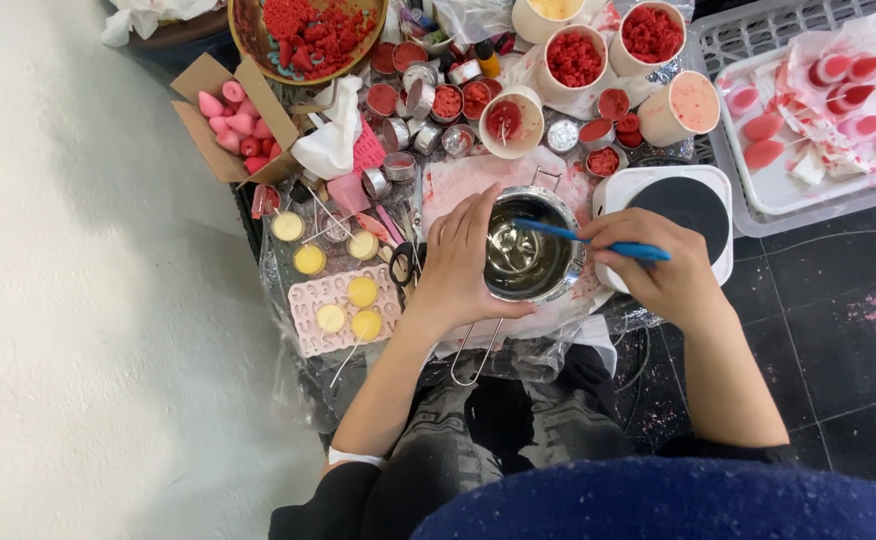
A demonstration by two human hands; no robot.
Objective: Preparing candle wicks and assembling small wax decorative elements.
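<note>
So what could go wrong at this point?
Three possible risks:
1. The left hand steadies the small metal pot by its rim; if the contents are hot, the fingers could burn.
2. The right hand holds a blue stick in the liquid; brisk stirring might splash it over the rim.
3. Yellow discs lie close beside the pot, so a tip could flood them.

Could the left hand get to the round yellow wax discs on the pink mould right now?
Probably yes, once it lets go. The left hand grips the shiny metal pot, and the round yellow wax discs lie uncovered on the pink mould just beside it.
</note>
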